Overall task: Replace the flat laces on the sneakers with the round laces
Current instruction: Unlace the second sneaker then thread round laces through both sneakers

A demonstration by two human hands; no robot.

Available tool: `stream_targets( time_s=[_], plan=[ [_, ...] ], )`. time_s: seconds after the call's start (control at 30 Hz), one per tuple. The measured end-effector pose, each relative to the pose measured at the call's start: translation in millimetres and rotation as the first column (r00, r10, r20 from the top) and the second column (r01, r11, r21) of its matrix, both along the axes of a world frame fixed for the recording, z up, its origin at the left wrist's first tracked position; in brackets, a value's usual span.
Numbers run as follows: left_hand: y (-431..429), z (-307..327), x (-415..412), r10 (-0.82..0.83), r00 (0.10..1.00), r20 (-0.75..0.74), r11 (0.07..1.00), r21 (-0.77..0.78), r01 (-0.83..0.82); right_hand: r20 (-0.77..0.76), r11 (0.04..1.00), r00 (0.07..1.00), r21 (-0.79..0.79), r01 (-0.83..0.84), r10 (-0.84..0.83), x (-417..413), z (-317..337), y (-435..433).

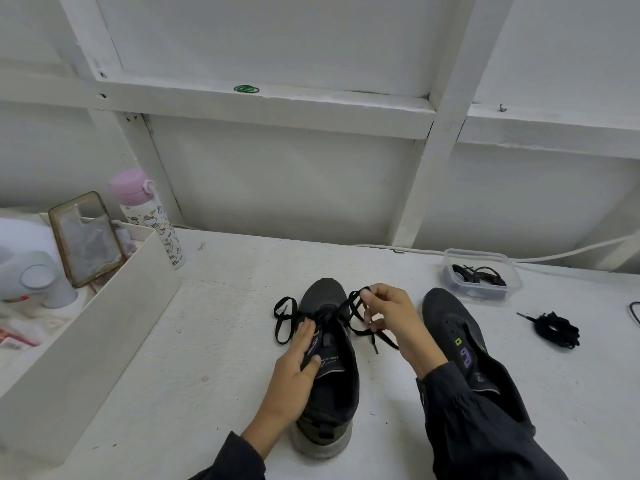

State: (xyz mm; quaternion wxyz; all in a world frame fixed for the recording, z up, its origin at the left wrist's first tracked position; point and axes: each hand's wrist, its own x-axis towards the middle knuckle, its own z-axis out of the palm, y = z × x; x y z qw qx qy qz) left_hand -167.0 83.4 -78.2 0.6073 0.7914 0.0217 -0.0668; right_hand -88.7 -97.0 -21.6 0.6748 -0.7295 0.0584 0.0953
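So there are two black mesh sneakers on the white table (225,323). The left sneaker (323,292) is still laced with the flat black lace (284,317), while the right sneaker (446,313) sits bare beside it. One clear plastic tub (478,251) of thin black laces (479,274) sits behind, plus one loose black lace bundle (554,329). The left hand (298,368) grips the laced shoe's tongue, thumb on top. The right hand (388,317) is raised, pinching the flat lace's loop.
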Motion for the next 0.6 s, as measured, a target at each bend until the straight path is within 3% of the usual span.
stream_targets(
  time_s=[0.23,0.33,0.5,0.6],
  plan=[
    [0.0,-0.7,0.4,0.005,1.000,0.003,1.000,0.012,-0.005,-0.082,0.952,0.964,-0.160,-0.262,0.251,-11.0,-11.1,2.1],
    [0.3,0.0,0.1,0.005,1.000,0.001,1.000,0.009,-0.005,-0.028,0.967,0.984,-0.179,-0.181,0.178,-6.4,-9.2,2.6],
    [0.1,-0.2,0.4,-0.001,1.000,0.000,1.000,0.009,0.001,-0.004,0.983,0.988,0.096,0.157,-0.157,2.9,8.8,-10.0],
    [0.4,-2.0,0.4,-0.001,1.000,0.007,1.000,0.002,0.001,-0.057,1.000,0.998,0.022,0.009,-0.008,-1.5,8.9,-10.7]
  ],
)
